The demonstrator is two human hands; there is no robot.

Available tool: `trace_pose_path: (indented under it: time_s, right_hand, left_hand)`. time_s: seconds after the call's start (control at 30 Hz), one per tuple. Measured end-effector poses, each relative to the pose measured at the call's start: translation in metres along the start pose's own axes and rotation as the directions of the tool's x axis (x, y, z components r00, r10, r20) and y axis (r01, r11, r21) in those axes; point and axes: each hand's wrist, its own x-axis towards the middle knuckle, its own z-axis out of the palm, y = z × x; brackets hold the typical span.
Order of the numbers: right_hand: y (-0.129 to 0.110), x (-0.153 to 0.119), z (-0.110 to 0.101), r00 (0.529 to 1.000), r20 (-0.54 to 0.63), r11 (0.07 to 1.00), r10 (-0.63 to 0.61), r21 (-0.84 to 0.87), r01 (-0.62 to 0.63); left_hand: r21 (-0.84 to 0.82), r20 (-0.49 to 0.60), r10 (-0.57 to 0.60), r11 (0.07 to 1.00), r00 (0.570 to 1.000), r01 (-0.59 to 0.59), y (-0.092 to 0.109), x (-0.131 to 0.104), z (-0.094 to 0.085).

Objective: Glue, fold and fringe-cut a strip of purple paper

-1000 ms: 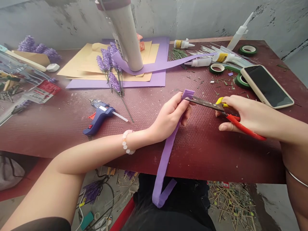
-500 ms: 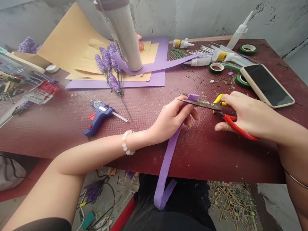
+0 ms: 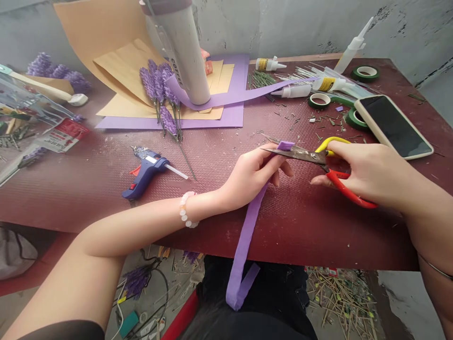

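Observation:
Between the thumb and fingers of my left hand (image 3: 253, 172) is a long purple paper strip (image 3: 244, 250). Its upper end pokes out past the fingertips, while the rest hangs over the table edge and folds on my lap. My right hand (image 3: 368, 170) is wrapped round the scissors (image 3: 304, 153), which have one yellow and one red handle. Their blades lie across the strip's upper end, close against my left fingertips. How far apart the blades are is hard to make out.
A blue glue gun (image 3: 145, 172) lies left of my hands. Behind it are purple flower stems (image 3: 168, 121), a tall cup (image 3: 191, 56) and tan paper sheets (image 3: 123, 106). Toward the right are a phone (image 3: 394, 125), green tape rolls (image 3: 319, 100) and glue bottles (image 3: 293, 90).
My right hand and the scissor handles have shifted slightly. The strip's upper end sits a little differently at the blades. A tan sheet at the back left has curled over. My left hand stays put.

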Motion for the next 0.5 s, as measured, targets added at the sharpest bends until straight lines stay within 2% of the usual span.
trace_pose_path:
  time_s: [0.17,0.37,0.5]
  right_hand:
    - [-0.002,0.001,-0.003,0.999,0.032,0.999,0.020,-0.041,-0.019]
    - [0.015,-0.007,0.010,1.000,-0.016,0.999,-0.004,-0.053,0.003]
    - [0.021,-0.010,0.012,1.000,-0.015,0.999,0.004,-0.045,-0.005]
  left_hand:
    - [0.000,0.007,-0.022,1.000,1.000,0.022,0.000,0.001,0.000]
    - [-0.054,0.005,-0.040,0.998,0.999,0.040,0.003,0.000,0.000]
    - [-0.056,-0.005,-0.064,0.996,0.998,0.063,0.003,0.000,0.001]
